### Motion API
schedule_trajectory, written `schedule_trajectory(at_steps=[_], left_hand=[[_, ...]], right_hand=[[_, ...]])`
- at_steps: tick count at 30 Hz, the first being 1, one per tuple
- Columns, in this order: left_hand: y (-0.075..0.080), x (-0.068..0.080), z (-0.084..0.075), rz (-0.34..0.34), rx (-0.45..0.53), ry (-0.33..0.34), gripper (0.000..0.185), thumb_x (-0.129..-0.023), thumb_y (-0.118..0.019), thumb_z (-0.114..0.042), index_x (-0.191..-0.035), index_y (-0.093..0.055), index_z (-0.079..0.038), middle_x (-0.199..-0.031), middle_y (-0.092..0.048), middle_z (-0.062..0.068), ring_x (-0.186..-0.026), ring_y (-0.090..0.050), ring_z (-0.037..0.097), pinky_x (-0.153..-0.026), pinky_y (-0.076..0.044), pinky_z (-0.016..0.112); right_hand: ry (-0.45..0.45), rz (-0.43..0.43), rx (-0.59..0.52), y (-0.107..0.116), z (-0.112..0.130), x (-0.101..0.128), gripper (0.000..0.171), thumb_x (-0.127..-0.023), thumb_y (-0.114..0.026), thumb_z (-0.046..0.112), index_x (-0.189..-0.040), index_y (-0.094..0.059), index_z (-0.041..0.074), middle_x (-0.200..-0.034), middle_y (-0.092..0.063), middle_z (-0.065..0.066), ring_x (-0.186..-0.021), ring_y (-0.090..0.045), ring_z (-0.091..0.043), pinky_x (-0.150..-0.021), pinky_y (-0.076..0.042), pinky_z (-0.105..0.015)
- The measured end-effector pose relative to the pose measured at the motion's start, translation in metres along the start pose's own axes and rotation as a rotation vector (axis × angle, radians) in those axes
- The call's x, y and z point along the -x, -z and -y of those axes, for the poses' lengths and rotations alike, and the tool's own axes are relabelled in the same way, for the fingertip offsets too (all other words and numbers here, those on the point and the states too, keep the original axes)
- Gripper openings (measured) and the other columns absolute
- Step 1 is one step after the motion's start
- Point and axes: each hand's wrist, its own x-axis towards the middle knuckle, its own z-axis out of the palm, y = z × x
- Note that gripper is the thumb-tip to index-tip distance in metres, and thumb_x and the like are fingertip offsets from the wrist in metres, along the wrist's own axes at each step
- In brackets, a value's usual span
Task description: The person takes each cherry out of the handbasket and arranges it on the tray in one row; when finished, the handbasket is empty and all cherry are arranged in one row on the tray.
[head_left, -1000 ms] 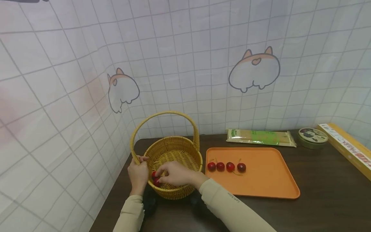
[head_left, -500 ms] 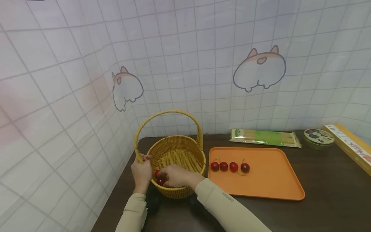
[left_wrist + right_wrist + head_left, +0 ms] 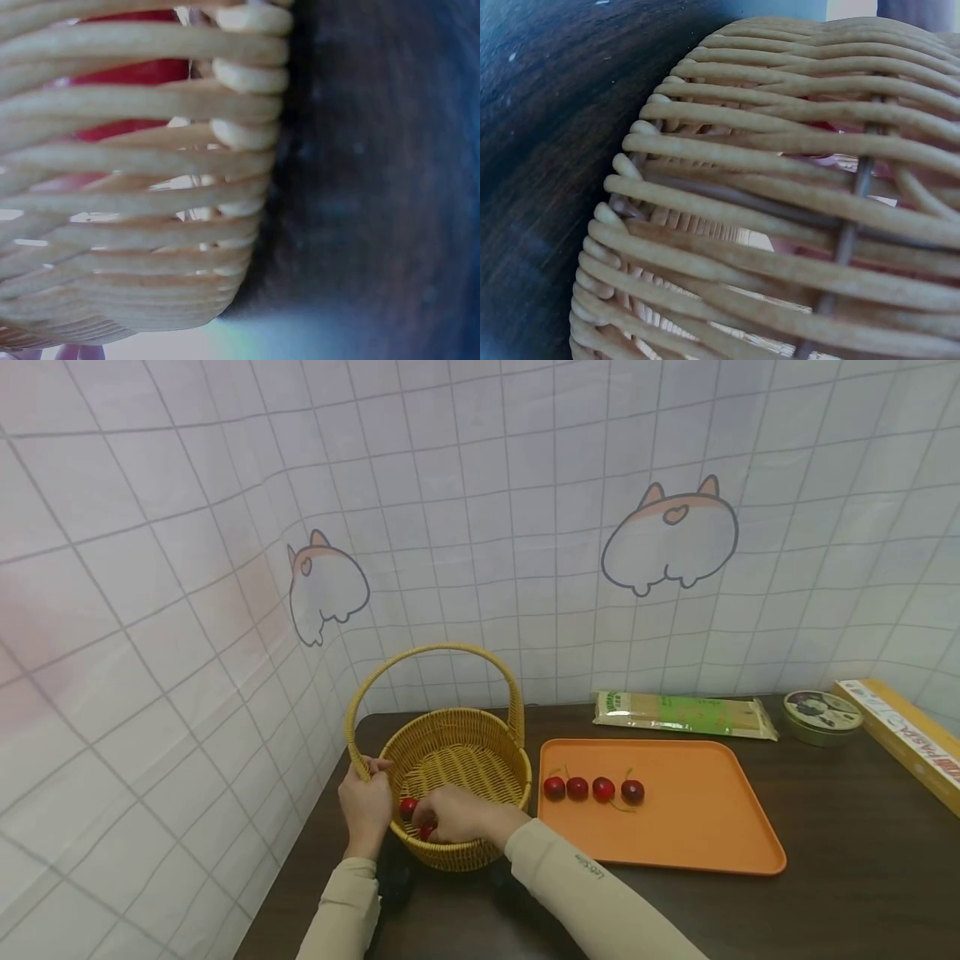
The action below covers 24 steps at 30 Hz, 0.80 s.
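A yellow wicker basket [image 3: 457, 858] with a tall arched handle stands on the dark table. At its left side my left hand [image 3: 366, 802] grips the rim where the handle meets it. My right hand [image 3: 457, 814] reaches down inside the basket, its fingers curled about a red cherry [image 3: 427, 831] that they partly cover. Just left of those fingers lies another cherry [image 3: 408, 808]. The left wrist view is filled by the basket's wall [image 3: 135, 172], with red showing through the gaps. Woven basket wall [image 3: 780, 180] also fills most of the right wrist view; neither hand's grip shows there.
To the basket's right, an orange tray [image 3: 697, 810] bears a row of several cherries [image 3: 603, 789] with stems. Behind it are a noodle packet [image 3: 686, 714], a round tin [image 3: 822, 717] and a long pasta box [image 3: 903, 731]. A white gridded sheet [image 3: 480, 527] hangs behind and left.
The head view has shifted slightly. Inside the basket, the nearer cherry has moved a little right with my right fingers, away from the other one. My left hand keeps its hold.
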Motion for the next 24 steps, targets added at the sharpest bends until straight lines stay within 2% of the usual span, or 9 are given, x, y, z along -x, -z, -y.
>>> schedule_trajectory(at_steps=[5,10,11,16,20,24], left_hand=[[-0.001,0.000,0.001,0.009,-0.008,0.002,0.019,-0.090,-0.046,-0.006,-0.086,-0.065,-0.003,-0.093,-0.073,0.013,-0.076,-0.057,0.031,-0.066,-0.037,0.037],[-0.002,0.002,0.002,0.008,-0.001,0.005,0.021,-0.090,-0.046,-0.006,-0.087,-0.066,-0.002,-0.093,-0.073,0.013,-0.067,-0.048,0.030,-0.063,-0.035,0.037],[-0.002,0.002,0.002,0.007,0.002,0.008,0.021,-0.090,-0.046,-0.006,-0.086,-0.066,-0.002,-0.093,-0.073,0.013,-0.066,-0.047,0.030,-0.063,-0.034,0.038],[-0.002,0.002,0.003,-0.004,0.001,0.022,0.019,-0.088,-0.046,-0.005,-0.085,-0.064,-0.002,-0.092,-0.073,0.013,-0.077,-0.058,0.032,-0.066,-0.037,0.037],[0.000,0.001,0.004,-0.003,0.003,0.030,0.018,-0.088,-0.045,-0.005,-0.084,-0.062,-0.002,-0.092,-0.073,0.013,-0.073,-0.055,0.031,-0.065,-0.036,0.036],[0.000,-0.002,0.002,0.006,0.003,0.029,0.021,-0.091,-0.044,-0.007,-0.087,-0.065,-0.002,-0.092,-0.073,0.013,-0.071,-0.052,0.030,-0.065,-0.036,0.036]], right_hand=[[-0.020,-0.025,0.047,0.003,0.000,0.002,0.020,-0.082,-0.074,0.008,-0.102,-0.075,0.011,-0.090,-0.070,0.006,-0.079,-0.060,-0.004,-0.073,-0.048,-0.020],[-0.072,-0.090,0.069,0.006,0.000,0.009,0.025,-0.083,-0.073,0.012,-0.108,-0.073,0.013,-0.095,-0.068,0.008,-0.082,-0.057,-0.005,-0.073,-0.048,-0.023],[-0.079,-0.107,0.069,0.007,0.001,0.011,0.026,-0.084,-0.073,0.012,-0.110,-0.073,0.014,-0.095,-0.068,0.008,-0.083,-0.057,-0.005,-0.073,-0.048,-0.023],[-0.087,-0.205,0.038,0.012,0.002,0.024,0.029,-0.085,-0.073,0.015,-0.114,-0.071,0.014,-0.099,-0.066,0.005,-0.088,-0.057,-0.008,-0.077,-0.048,-0.025],[-0.089,-0.308,0.014,0.019,0.003,0.037,0.029,-0.086,-0.073,0.017,-0.114,-0.070,0.014,-0.104,-0.062,0.004,-0.094,-0.056,-0.012,-0.082,-0.048,-0.030],[-0.092,-0.404,-0.058,0.029,0.003,0.054,0.027,-0.087,-0.071,0.018,-0.113,-0.069,0.014,-0.101,-0.059,0.003,-0.084,-0.054,-0.013,-0.075,-0.046,-0.030]])
